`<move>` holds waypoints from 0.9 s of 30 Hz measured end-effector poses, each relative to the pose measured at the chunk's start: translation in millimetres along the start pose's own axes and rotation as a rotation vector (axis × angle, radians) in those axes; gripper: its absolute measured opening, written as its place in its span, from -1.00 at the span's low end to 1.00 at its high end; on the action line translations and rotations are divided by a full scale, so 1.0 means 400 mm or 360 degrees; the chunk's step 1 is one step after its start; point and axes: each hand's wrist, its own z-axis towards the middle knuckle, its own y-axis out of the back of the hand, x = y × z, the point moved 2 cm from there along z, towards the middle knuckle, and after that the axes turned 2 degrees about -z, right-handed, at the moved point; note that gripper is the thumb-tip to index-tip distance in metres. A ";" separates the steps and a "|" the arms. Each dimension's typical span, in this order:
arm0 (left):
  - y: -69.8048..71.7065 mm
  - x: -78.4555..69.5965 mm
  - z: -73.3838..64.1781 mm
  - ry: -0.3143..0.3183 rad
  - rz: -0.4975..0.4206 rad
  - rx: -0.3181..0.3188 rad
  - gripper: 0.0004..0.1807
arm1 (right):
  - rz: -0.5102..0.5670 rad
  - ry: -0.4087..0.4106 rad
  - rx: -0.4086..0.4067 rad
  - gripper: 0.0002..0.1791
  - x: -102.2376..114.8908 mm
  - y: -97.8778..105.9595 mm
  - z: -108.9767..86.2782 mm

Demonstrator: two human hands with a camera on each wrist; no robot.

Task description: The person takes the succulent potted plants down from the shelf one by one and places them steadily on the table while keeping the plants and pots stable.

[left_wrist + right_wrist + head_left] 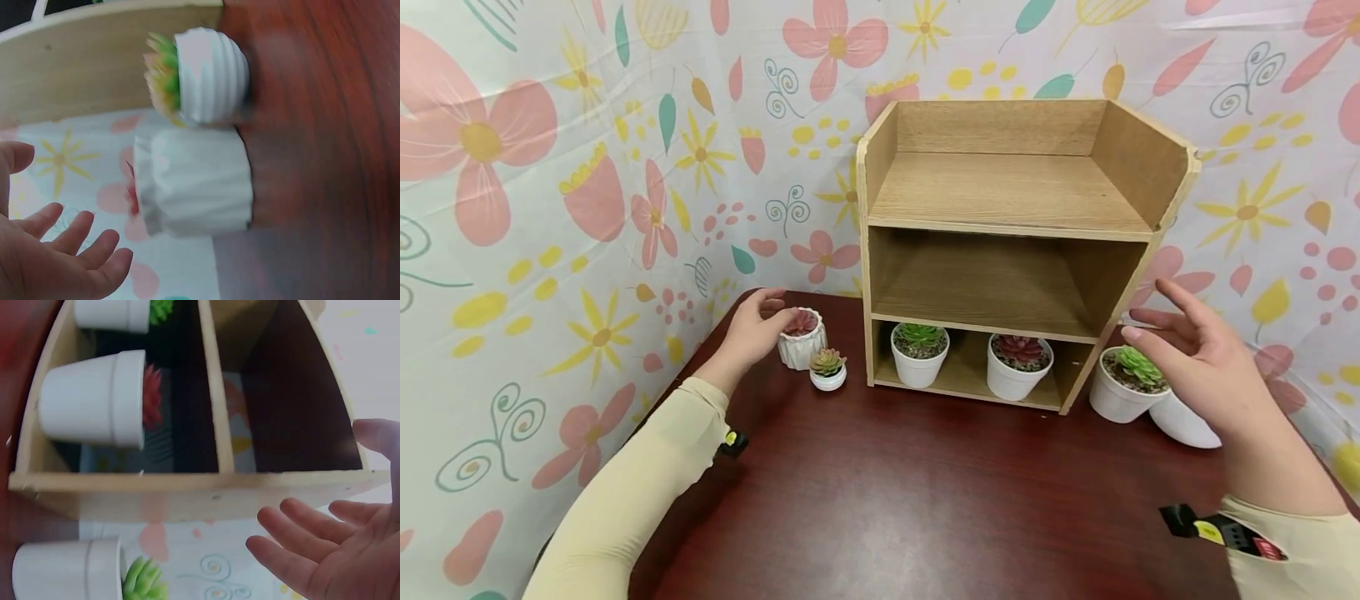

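Observation:
At the left, my left hand (758,327) reaches over a white pleated pot (803,348) with a dark red succulent. Its fingers are spread and hold nothing in the left wrist view, apart from the pot. Beside that pot sits a small white ribbed pot (828,379) with a green and pink succulent. My right hand (1213,358) hovers with parted fingers just off the right side of the wooden shelf (1011,229). Below it stands a white pot with a green succulent (1127,385), partly overlapped by the hand in the head view.
On the bottom tier of the shelf are a white pot with a green plant (919,357) and another with a red plant (1018,368). A white rounded object (1186,421) lies at the right, partly hidden. The dark red table (880,500) meets flowered cloth (602,333) behind.

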 end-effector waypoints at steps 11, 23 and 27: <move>-0.048 -0.083 -0.022 -0.0013 -0.0382 0.0210 -0.22 | -0.0292 -0.0119 0.0056 -0.56 -0.057 0.039 -0.027; -0.097 -0.184 -0.020 -0.0162 -0.0446 0.0245 -0.33 | -0.0204 -0.0124 0.0202 -0.33 -0.091 -0.039 -0.053; -0.113 -0.207 -0.020 -0.0175 -0.0504 0.0221 -0.36 | -0.0158 -0.0160 0.0225 -0.23 -0.097 -0.071 -0.055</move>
